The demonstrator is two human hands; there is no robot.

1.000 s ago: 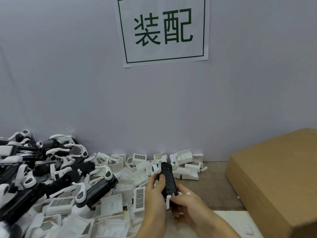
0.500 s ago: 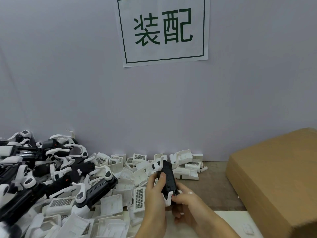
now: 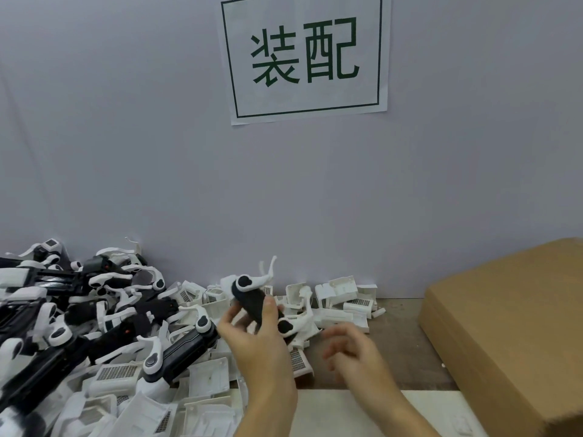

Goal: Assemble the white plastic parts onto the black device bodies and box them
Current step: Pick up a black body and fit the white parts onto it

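Black device body (image 3: 255, 302) | gripped by left hand (image 3: 252, 339); right hand (image 3: 353, 351) beside, blurred, fingers loose

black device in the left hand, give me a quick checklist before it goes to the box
1. Hold: the left hand grips the black plastic device body with its fingers curled round it: ok.
2. White parts fitted: white curved plastic arms show at the top end and at the lower end: ok; fully seated: cannot tell.
3. Right hand free to help: blurred, holds nothing visible: ok.
4. Brown cardboard box open to receive: only closed brown surfaces show: not ok.
5. Path to the box: bare bench strip between the hands and the box: ok.
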